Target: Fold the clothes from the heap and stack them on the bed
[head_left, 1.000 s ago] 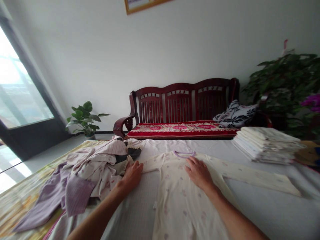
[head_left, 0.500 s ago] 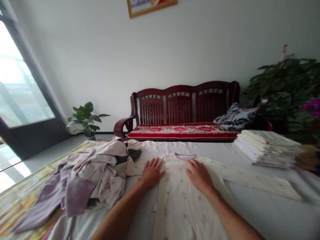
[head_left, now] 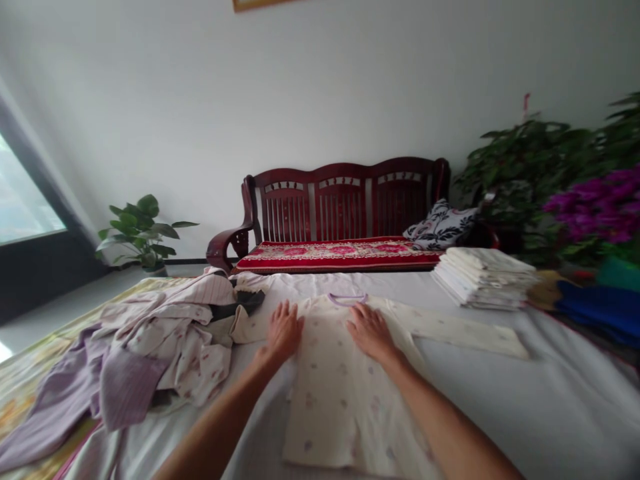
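A cream long-sleeved top (head_left: 330,387) with small purple flowers and a lilac collar lies flat in front of me on a pale sheet (head_left: 525,407). My left hand (head_left: 283,329) rests open, palm down, on its left shoulder. My right hand (head_left: 369,329) lies open and flat on the chest, just below the collar. The right sleeve (head_left: 465,331) stretches out to the right. The left sleeve runs under a heap of clothes.
A heap of purple and floral clothes (head_left: 145,340) lies to the left. A stack of folded cream garments (head_left: 484,277) sits at the right rear. Behind stand a dark wooden bench (head_left: 345,213), potted plants (head_left: 530,173) and blue cloth (head_left: 600,307).
My left hand slid from the left sleeve's end onto the shoulder of the top. The view swung right, showing purple flowers and blue cloth.
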Demonstrator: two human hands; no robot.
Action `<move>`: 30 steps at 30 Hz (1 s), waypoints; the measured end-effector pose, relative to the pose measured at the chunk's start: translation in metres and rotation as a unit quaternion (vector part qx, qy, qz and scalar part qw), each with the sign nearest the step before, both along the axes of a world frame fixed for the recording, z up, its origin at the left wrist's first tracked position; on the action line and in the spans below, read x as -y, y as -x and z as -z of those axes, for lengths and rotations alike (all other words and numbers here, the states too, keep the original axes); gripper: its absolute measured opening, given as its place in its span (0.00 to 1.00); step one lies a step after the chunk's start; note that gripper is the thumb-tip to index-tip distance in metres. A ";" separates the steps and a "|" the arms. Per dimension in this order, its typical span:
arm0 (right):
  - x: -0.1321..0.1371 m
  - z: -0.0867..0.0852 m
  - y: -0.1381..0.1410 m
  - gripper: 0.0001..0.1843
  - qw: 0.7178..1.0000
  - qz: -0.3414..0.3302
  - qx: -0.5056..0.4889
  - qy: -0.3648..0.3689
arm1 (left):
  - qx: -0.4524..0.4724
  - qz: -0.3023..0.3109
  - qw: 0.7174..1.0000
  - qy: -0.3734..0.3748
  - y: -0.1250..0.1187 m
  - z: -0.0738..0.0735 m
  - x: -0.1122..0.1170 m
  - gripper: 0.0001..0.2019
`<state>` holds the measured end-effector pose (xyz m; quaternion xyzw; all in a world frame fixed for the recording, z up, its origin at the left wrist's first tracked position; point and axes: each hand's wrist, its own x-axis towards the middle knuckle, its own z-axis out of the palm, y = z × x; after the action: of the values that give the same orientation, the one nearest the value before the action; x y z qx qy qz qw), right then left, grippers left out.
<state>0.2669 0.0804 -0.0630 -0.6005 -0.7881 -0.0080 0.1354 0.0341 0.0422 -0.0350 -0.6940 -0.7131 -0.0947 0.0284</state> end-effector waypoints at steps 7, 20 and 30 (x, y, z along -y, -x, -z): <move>0.006 -0.004 -0.009 0.33 0.997 -0.015 0.039 0.057 | 0.021 0.120 0.992 0.022 -0.069 0.014 0.021 0.31; 0.012 0.002 -0.121 0.25 1.000 -0.019 -0.005 -0.018 | 0.028 0.132 0.991 0.019 -0.038 0.008 0.033 0.23; -0.066 -0.031 -0.125 0.19 0.997 0.073 0.009 -0.038 | 0.082 -0.023 0.996 -0.010 0.000 -0.007 -0.062 0.18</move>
<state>0.3918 0.1468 -0.0325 -0.6510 -0.7422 -0.0528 0.1502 0.0341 0.1040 -0.0283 -0.6674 -0.7275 -0.1576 -0.0206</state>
